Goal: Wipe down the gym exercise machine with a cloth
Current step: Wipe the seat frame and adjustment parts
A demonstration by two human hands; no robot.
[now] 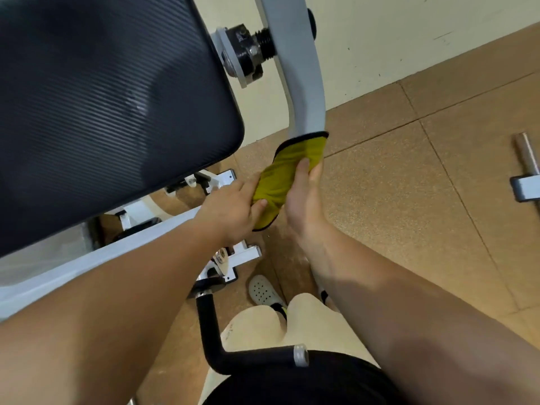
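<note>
Black ribbed pad (102,97) fills the top left. Next to it, the machine's grey curved bar (305,83) comes down. A yellow cloth (280,179) is wrapped round the bar's low end. The left hand (233,207) and right hand (304,197) both squeeze the yellow cloth, close together.

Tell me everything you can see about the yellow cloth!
The cloth is yellow-green with a thin dark edge and looks like soft fabric. It is wrapped, wrinkled, around the lower end of the machine's curved grey bar, with one corner hanging loose below. Both hands hold it: the left hand grips its lower part, and the right hand grips higher up, thumb in front.
</note>
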